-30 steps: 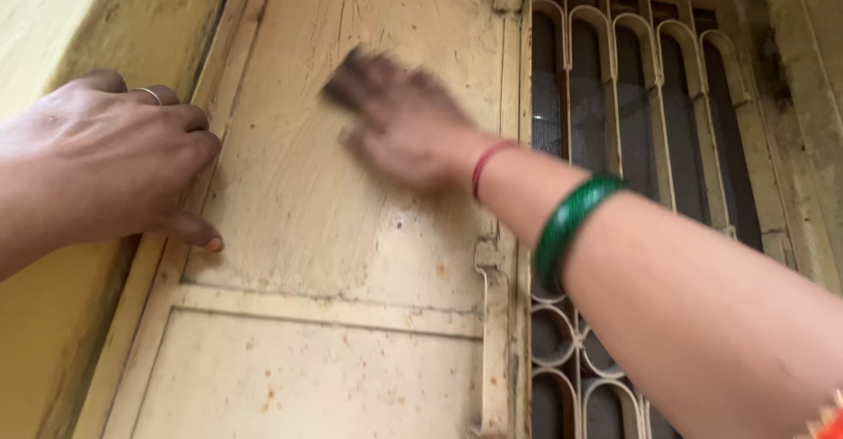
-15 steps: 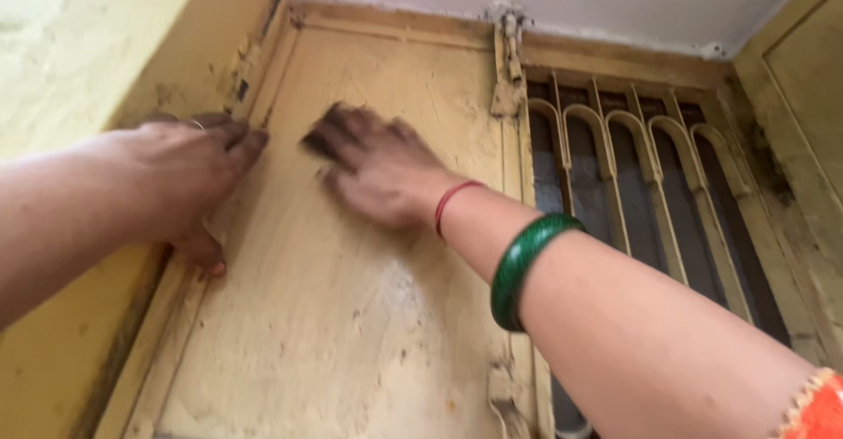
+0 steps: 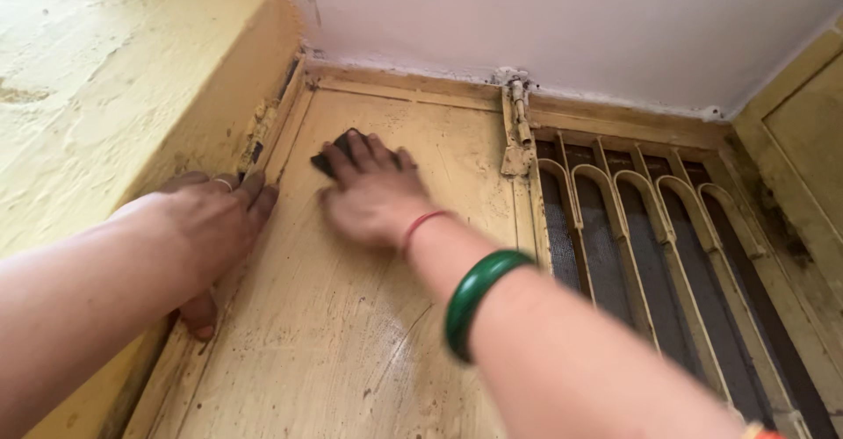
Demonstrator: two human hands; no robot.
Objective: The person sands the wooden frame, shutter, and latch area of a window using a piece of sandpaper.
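Note:
My right hand [image 3: 369,195] lies flat high on a worn yellow door panel [image 3: 351,334], pressing a small dark pad [image 3: 327,158] against it near the top left corner. Only the pad's edge shows past my fingertips. A red thread and a green bangle [image 3: 479,291] sit on that wrist and forearm. My left hand [image 3: 215,228], with a ring on one finger, rests on the door's left frame edge, fingers spread against it and thumb pointing down.
A metal latch [image 3: 515,132] is fixed at the panel's top right. To the right stands a yellow grille with arched bars [image 3: 632,255] over dark mesh. A yellow wall [image 3: 97,97] runs along the left, and a pale ceiling [image 3: 571,26] is above.
My right hand has slid with the pad up the panel toward its top left corner. My left hand moved up the frame. The view tilted up and shows the ceiling.

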